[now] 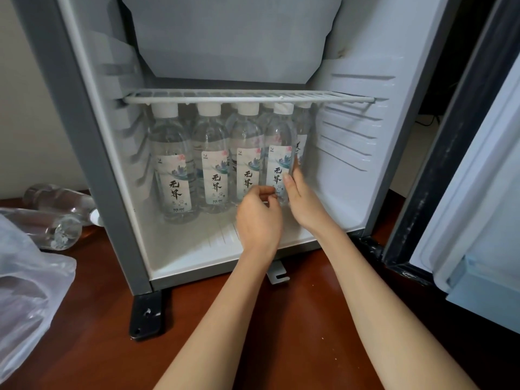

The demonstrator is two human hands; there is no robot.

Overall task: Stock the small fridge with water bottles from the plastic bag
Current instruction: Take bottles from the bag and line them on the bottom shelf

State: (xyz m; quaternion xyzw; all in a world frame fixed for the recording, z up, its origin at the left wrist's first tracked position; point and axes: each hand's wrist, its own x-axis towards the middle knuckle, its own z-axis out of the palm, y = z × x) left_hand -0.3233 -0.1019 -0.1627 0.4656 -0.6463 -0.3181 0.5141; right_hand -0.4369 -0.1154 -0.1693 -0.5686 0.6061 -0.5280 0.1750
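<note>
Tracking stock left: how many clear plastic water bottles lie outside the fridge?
2: both lie on their sides left of the fridge, one clear plastic water bottle behind, another nearer. The bag may hide more.

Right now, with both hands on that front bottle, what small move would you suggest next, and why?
Probably let go and reach for another. The front bottle already stands upright in the row, both hands at its base, and more bottles lie beside the fridge.

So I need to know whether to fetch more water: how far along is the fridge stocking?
Done: a front row of bottles stands under the wire shelf, more behind. In hand: both hands, left hand and right hand, are on the rightmost front bottle. Left: two loose bottles lying by the plastic bag.
</note>
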